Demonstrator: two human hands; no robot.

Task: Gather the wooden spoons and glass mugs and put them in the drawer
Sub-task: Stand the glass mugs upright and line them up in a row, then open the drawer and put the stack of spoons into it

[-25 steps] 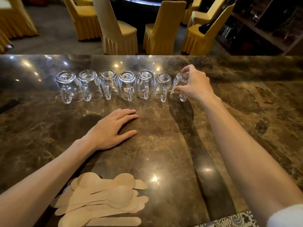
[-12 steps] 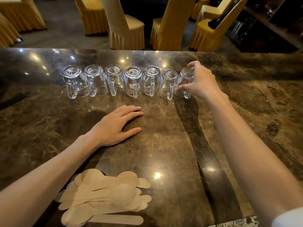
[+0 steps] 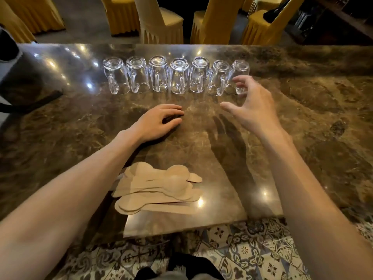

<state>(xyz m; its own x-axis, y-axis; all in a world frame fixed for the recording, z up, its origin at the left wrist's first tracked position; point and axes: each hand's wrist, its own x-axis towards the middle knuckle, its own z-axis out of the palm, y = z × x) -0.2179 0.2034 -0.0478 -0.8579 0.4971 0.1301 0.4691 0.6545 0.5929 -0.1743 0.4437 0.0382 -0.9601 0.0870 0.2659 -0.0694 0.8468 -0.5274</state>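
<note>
Several clear glass mugs (image 3: 178,76) stand upside down in a row across the far part of the marble counter (image 3: 312,122), handles toward me. The rightmost mug (image 3: 240,71) is partly behind my right hand (image 3: 252,110), which hovers just in front of it with fingers spread and loosely curved, holding nothing. My left hand (image 3: 159,122) rests palm down on the counter in front of the row's middle. A pile of several flat wooden spoons (image 3: 159,188) lies near the counter's front edge, beside my left forearm.
Yellow-covered chairs (image 3: 161,23) stand beyond the counter's far edge. A dark object (image 3: 20,83) sits at the counter's left end. Patterned floor tiles (image 3: 242,249) show below the front edge. No drawer is in view.
My right hand has let go of the rightmost mug and pulled back toward me, fingers spread. The left hand stays on the counter. The camera has tilted down and back.
</note>
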